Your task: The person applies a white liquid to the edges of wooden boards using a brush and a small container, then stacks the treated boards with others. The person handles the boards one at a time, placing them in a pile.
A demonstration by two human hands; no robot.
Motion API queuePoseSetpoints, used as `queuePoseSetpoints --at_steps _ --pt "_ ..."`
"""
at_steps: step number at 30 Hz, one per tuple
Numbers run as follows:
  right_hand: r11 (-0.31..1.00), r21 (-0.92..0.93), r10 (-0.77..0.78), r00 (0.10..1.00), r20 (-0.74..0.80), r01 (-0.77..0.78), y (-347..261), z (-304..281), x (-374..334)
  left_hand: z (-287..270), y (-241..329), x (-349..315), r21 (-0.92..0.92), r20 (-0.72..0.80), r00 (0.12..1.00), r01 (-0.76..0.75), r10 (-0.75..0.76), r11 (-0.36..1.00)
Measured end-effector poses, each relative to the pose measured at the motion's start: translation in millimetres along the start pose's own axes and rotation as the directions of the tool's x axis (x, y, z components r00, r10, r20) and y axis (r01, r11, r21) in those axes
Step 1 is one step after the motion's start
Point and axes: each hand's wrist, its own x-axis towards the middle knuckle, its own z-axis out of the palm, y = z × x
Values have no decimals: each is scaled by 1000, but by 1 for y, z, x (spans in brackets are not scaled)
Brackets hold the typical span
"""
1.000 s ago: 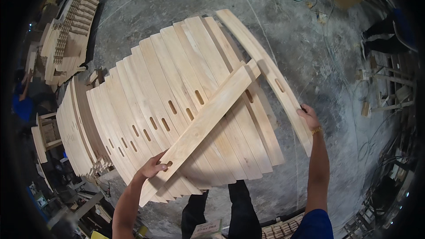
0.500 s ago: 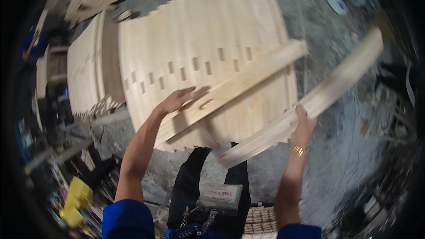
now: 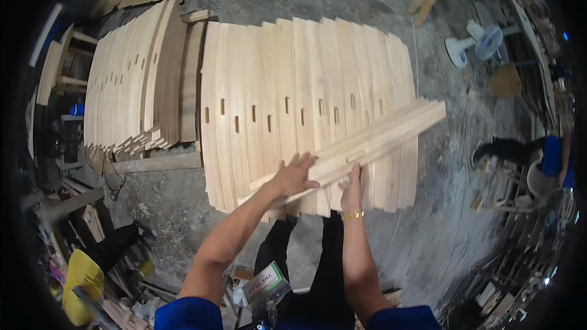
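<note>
Two pale wooden boards lie slantwise, side by side, across the near right of a wide row of slotted boards (image 3: 269,67). The nearer slanted board (image 3: 391,146) has an oblong slot close to its middle. My left hand (image 3: 293,177) rests across its left part, fingers spread over the wood and thumb by the near edge. At the slot, my right hand (image 3: 353,188), with a gold band at the wrist, grips the near edge; part of its grasp is hidden. The farther slanted board (image 3: 373,127) runs along the first one's far side.
Another stack of slotted boards (image 3: 125,79) stands at the left on a wooden support (image 3: 159,162). A white fan (image 3: 457,52) stands on the concrete floor at the far right. Other people are nearby: one in yellow (image 3: 82,287) at lower left, one in blue (image 3: 552,156) at right.
My right hand has brought its board leftward from the right side onto the row, next to the other slanted board. My left hand now lies on it. The view has shifted.
</note>
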Motion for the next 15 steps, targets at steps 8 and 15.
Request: queuePoseSetpoints --at_steps 8,15 --pt "636 761 -130 955 267 -126 30 10 -3 -14 20 74 -537 231 949 -59 213 842" --pt "648 733 -196 886 421 -205 3 53 -19 -3 31 49 -342 133 991 33 14 939"
